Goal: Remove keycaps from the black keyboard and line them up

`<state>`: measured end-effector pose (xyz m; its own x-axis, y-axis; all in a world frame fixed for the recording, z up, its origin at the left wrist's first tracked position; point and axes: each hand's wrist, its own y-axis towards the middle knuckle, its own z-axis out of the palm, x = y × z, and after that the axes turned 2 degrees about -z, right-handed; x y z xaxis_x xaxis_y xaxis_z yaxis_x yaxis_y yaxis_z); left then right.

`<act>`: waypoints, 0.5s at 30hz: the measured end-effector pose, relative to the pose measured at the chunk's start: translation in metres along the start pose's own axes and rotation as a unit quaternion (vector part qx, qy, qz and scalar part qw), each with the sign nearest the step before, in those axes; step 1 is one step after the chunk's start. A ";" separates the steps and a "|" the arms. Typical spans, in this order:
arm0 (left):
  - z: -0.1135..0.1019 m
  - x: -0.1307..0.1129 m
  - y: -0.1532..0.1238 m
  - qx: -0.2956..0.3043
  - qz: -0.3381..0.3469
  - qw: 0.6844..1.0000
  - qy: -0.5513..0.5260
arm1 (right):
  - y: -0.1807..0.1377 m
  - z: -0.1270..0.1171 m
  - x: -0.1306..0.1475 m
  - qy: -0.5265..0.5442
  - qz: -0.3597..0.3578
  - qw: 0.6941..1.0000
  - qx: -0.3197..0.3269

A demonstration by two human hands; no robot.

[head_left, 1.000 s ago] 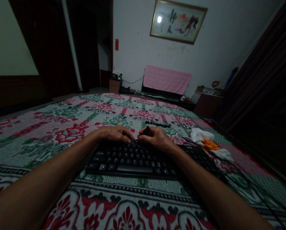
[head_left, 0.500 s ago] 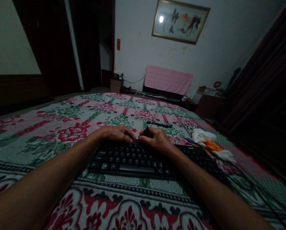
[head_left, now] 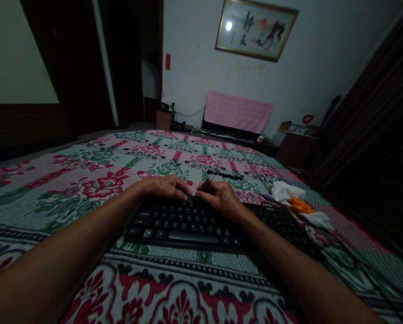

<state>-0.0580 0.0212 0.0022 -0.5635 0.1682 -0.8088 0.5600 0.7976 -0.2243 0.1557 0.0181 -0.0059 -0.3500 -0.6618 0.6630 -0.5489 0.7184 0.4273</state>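
Though dark, keyboard [head_left: 187, 226] beneath fingers [head_left: 180, 195].

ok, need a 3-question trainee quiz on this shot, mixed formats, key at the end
1. What does the keyboard lie on?
2. Which hand holds the small dark object? A) left B) right C) neither
3. True or false: the row of small black pieces lies nearer to the wearer than the keyboard does.

Key: 1. a floral cloth; 2. B, the right hand; 3. false.
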 end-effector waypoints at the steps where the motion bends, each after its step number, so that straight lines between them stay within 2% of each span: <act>1: 0.000 0.000 0.000 0.002 0.000 1.000 -0.003 | 0.000 0.000 0.000 -0.002 0.001 1.000 0.002; 10: 0.001 -0.003 -0.001 -0.022 -0.010 1.000 -0.002 | -0.001 0.002 0.004 -0.084 -0.053 0.995 -0.012; 15: 0.000 -0.001 0.000 -0.026 -0.021 0.999 0.012 | 0.001 0.005 0.001 -0.026 -0.001 0.999 -0.023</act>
<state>-0.0569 0.0211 0.0031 -0.6009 0.1468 -0.7857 0.5038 0.8327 -0.2297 0.1508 0.0174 -0.0082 -0.3891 -0.6727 0.6293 -0.5143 0.7254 0.4574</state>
